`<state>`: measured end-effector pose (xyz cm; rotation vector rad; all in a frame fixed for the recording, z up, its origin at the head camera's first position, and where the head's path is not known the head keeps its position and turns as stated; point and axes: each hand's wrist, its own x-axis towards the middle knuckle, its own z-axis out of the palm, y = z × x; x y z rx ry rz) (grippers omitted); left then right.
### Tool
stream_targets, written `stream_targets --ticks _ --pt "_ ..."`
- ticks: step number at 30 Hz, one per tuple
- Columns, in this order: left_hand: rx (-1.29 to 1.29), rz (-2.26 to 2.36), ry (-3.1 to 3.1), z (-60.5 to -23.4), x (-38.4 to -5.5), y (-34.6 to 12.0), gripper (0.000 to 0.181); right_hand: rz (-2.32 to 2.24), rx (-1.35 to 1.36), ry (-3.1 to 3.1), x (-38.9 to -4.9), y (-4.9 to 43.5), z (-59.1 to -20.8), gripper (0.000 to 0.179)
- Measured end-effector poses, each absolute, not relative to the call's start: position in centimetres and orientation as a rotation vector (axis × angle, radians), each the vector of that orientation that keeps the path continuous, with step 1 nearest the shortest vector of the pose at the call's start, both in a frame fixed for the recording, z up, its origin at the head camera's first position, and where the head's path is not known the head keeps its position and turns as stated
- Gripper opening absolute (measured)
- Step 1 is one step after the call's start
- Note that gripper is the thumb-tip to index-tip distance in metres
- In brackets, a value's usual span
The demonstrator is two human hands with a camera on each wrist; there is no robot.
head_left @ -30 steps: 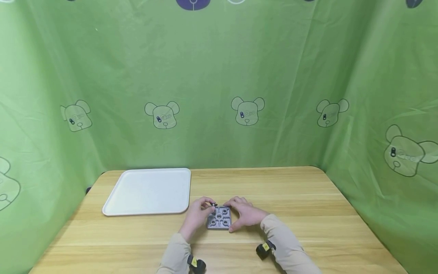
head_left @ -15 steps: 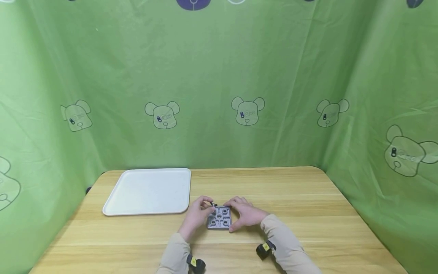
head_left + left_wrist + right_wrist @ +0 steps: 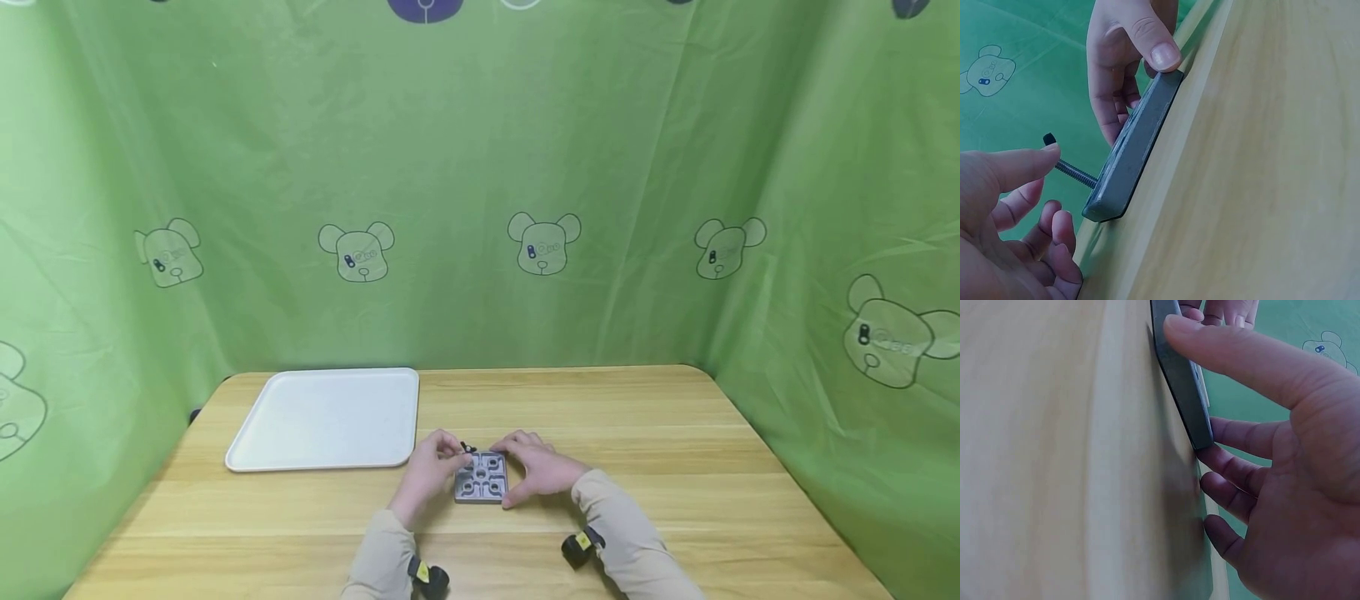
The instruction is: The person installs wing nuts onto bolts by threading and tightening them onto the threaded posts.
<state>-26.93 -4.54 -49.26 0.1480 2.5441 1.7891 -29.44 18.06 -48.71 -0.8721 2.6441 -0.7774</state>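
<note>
A square grey metal plate (image 3: 481, 478), with ribs and several round holes, lies flat on the wooden table. A threaded bolt (image 3: 1077, 174) with a black winged head stands in its far left corner, much of the shaft exposed. My left hand (image 3: 429, 472) is at the bolt. In the left wrist view its thumb (image 3: 1029, 165) lies against the shaft just below the head, while the other fingers curl loosely below, away from the bolt. My right hand (image 3: 538, 468) grips the plate's right side, thumb on the near corner and fingers round the far corner.
A white tray (image 3: 330, 460) sits at the table's back left. Green cloth (image 3: 480, 317) printed with bear faces surrounds the table (image 3: 637, 417) at the back and sides. Each sleeved wrist carries a small black camera.
The left index finger has drawn back slightly from the bolt's head, and the head has turned to a different angle. The plate and right hand have stayed put.
</note>
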Motion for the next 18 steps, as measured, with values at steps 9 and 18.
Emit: stream_targets --ticks 9,18 --pt "0.177 1.765 2.579 -49.34 -26.97 -4.4 0.025 -0.772 -0.89 2.649 -29.43 17.95 -48.58 0.087" --pt "0.18 1.777 2.584 -49.29 -26.77 -4.13 0.022 -0.765 -0.889 2.657 -29.37 17.95 -48.59 0.086"
